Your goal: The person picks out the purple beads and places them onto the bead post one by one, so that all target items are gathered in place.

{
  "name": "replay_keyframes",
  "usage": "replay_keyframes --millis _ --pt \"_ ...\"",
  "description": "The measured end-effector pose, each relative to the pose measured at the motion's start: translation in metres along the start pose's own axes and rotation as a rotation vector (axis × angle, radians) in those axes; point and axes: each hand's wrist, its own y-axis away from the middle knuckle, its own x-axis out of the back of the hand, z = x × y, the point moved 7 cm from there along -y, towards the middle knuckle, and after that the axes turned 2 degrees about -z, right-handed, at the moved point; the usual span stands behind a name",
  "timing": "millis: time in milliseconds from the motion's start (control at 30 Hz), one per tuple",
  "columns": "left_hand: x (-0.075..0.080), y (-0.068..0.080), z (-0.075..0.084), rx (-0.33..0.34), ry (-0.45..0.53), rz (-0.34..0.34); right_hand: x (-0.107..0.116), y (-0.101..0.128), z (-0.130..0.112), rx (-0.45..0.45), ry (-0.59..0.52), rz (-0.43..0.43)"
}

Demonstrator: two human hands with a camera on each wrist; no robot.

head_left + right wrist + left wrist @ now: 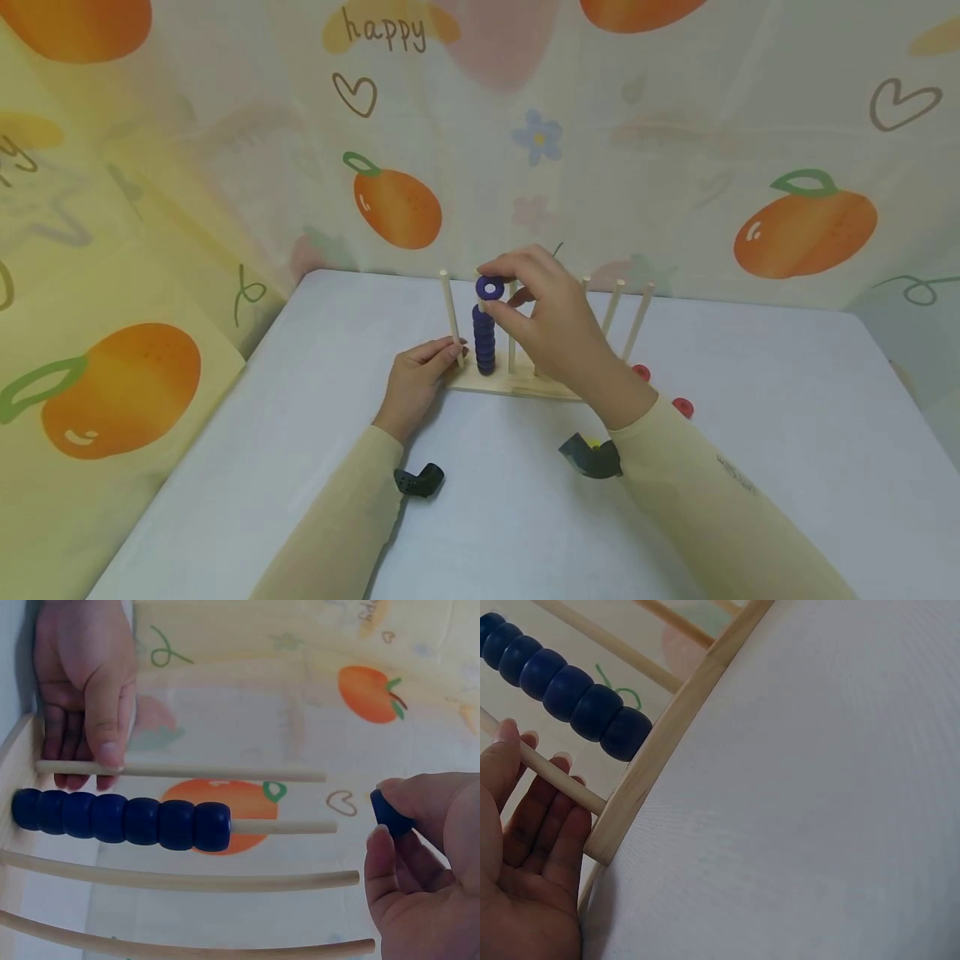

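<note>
A wooden rack [480, 384] with several upright pegs stands on the table. Dark blue beads [124, 819] are stacked on its second peg from the left, whose bare tip [289, 826] sticks out above them. My right hand [558, 321] pinches one more blue bead [490, 288] between thumb and fingers. In the right wrist view that bead is apart from the peg's tip, a short gap beyond it. My left hand [422, 375] grips the leftmost peg [559, 778] low down, thumb on one side and fingers on the other.
Two red beads [682, 407] lie on the white table [495, 517] right of the rack, one partly behind my right wrist. Bare pegs [637, 321] stand on the rack's right side. A printed cloth [660, 125] hangs behind the table. Dark curved devices [420, 481] sit at both wrists.
</note>
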Motion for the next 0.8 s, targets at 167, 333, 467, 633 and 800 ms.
replay_keyframes --millis 167,333,467,633,800 --pt "0.0 -0.001 -0.001 0.0 -0.006 -0.001 -0.007 -0.01 0.008 -0.056 0.028 -0.003" --pt "0.0 -0.001 -0.001 -0.002 0.003 0.001 -0.013 -0.015 0.016 -0.118 0.063 -0.002" --pt "0.0 -0.001 -0.002 0.004 0.021 0.002 -0.015 -0.017 0.02 -0.153 0.13 0.005" --pt "0.0 -0.001 -0.002 0.005 0.026 0.005 -0.016 -0.02 0.021 -0.182 0.17 0.006" --pt "0.0 -0.001 -0.002 0.006 0.012 0.003 -0.018 -0.022 0.023 -0.222 0.187 -0.011"
